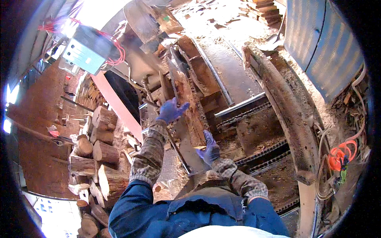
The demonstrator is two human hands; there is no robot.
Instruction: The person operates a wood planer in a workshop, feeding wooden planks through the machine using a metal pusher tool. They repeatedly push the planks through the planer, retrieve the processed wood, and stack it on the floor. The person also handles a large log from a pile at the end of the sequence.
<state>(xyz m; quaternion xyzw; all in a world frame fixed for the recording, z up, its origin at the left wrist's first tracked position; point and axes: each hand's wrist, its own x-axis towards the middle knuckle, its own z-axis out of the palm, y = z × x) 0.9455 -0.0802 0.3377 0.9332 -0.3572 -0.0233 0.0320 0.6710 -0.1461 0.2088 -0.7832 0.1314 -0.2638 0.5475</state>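
Handles a wood slab [190,108] at the machine [243,104], pointing lengthwise away and slightly left, with left hand [170,111] splayed at its left edge, right hand [210,150] cupped by its near end; cannot tell whether grasping.

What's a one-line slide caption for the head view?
Purple-gloved left hand and right hand at a long, rough wooden slab, with cut logs piled to the left.

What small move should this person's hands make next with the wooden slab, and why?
Probably settle the right hand more firmly at the near end of the wooden slab before any shift: the left hand is at its left side, farther along, and whether either hand grips it firmly is unclear.
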